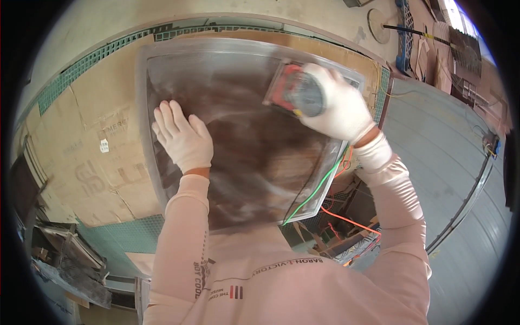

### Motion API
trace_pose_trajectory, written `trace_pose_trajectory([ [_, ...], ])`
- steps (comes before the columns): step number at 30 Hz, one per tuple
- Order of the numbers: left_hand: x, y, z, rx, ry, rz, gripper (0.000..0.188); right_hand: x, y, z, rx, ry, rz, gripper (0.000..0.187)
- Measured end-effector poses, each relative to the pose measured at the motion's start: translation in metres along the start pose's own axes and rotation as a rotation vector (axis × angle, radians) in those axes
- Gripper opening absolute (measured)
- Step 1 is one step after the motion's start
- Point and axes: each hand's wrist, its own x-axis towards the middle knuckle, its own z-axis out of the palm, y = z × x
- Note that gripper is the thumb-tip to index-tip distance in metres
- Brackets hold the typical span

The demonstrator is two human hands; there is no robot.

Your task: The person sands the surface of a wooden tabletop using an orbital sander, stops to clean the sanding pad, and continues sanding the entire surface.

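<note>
A large dark brown panel (244, 157) with a raised grey border lies in front of me, its surface streaked with pale dust. My left hand (184, 138), in a white glove, rests on the panel's left part with its fingers stretched out. At the upper right, my gloved right hand (344, 108) is wrapped round a red and dark grey power sander (287, 89). The sander's flat base sits against the panel near the far right corner. Motion slightly blurs the sander, and its underside is hidden.
Cardboard (103, 146) and green mesh (122, 233) lie under and beside the panel. A green cord (319, 187) crosses its near right edge; an orange cord (352, 220) runs below. To the right stands a broad grey surface (433, 146), with a broom (466, 57) beyond it.
</note>
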Motion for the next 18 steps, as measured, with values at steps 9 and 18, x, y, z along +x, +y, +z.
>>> trace_pose_trajectory([
  [9, 0.0, -0.014, 0.0, 0.042, 0.004, 0.025, 0.05, 0.035, -0.052, 0.011, 0.112, -0.123, 0.123, 0.051],
  [18, -0.001, -0.014, -0.001, 0.04, 0.0, 0.027, 0.05, -0.056, 0.071, -0.009, 0.048, 0.074, 0.308, 0.07],
])
